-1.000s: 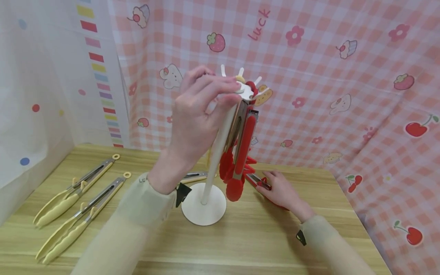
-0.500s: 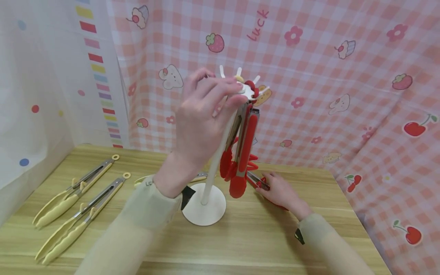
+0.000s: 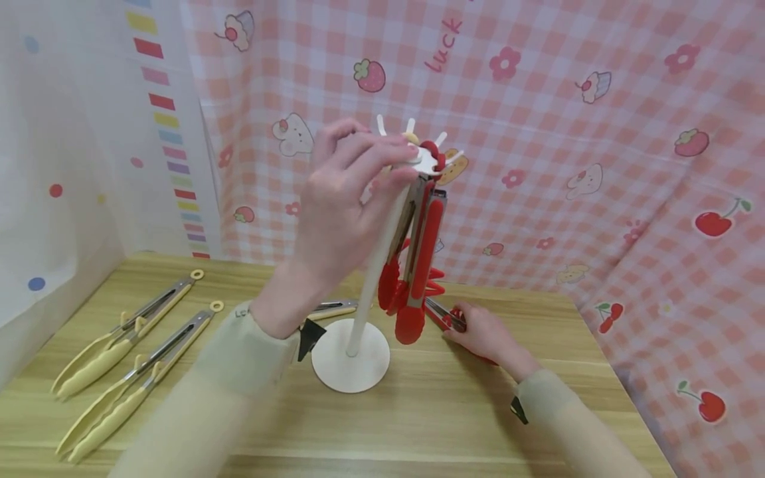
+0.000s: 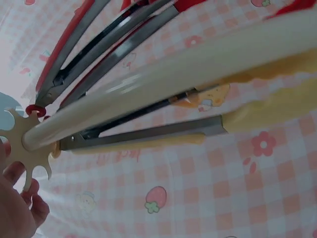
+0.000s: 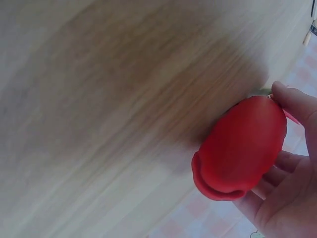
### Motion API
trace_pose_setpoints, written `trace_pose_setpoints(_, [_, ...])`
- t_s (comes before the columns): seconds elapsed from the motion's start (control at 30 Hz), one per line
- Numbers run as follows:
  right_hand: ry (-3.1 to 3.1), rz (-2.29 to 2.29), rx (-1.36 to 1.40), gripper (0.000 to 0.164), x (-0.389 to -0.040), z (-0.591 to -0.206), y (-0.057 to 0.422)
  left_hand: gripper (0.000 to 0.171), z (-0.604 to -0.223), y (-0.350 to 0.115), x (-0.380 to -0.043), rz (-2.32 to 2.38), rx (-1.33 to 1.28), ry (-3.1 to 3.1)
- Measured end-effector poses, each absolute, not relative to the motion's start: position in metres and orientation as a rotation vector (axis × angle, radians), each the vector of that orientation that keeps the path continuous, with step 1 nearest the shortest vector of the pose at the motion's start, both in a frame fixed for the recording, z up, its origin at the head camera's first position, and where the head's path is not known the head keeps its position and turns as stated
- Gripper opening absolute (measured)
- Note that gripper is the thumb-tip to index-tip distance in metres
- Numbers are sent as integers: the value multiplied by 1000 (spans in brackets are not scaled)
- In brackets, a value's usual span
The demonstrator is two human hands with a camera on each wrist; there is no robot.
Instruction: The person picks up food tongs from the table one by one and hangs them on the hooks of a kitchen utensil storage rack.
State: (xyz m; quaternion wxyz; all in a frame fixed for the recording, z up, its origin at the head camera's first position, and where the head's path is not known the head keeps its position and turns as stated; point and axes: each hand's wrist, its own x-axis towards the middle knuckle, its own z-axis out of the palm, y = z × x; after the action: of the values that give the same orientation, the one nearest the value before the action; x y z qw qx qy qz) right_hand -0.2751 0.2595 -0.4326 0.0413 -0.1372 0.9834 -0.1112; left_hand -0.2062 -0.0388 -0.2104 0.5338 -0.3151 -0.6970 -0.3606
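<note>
My left hand (image 3: 343,199) grips the star-shaped hook top (image 3: 427,161) of a white utensil stand (image 3: 350,364), thumb and fingers on its edge. Several red tongs (image 3: 427,242) hang from the hooks on the right side. Yellow tongs (image 4: 270,106) hang behind the pole in the left wrist view. On the table to the right, my right hand (image 3: 487,335) holds another pair of red tongs (image 3: 438,313) near their head. In the right wrist view, the red scalloped head (image 5: 242,144) lies between thumb and fingers; the handle end is mostly hidden.
Two pairs of yellow tongs (image 3: 143,382) lie at the table's left, heads toward me. Another yellow-handled pair (image 3: 335,309) lies behind the stand, partly covered by my left arm. A pink checked curtain (image 3: 508,133) hangs behind the wooden table (image 3: 430,425).
The hanging red tongs have swung slightly to the right relative to the base. My left hand stays at the stand's top, and my right hand keeps its hold on the lying tongs.
</note>
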Motion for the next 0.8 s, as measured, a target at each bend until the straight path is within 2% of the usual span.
trace_pose_setpoints(0.33, [3047, -375, -422, 43, -275, -437, 257, 25, -211, -61, -219, -1059, -896, -1570])
trace_pose_setpoints(0.6, [3093, -365, -441, 38, -274, -441, 258, 9, -208, -67, -222, -1236, -1002, -1601])
trace_pose_setpoints(0.8, [3098, -356, -423, 35, -273, -442, 259, 8, -206, -67, -224, -1289, -1070, -1564])
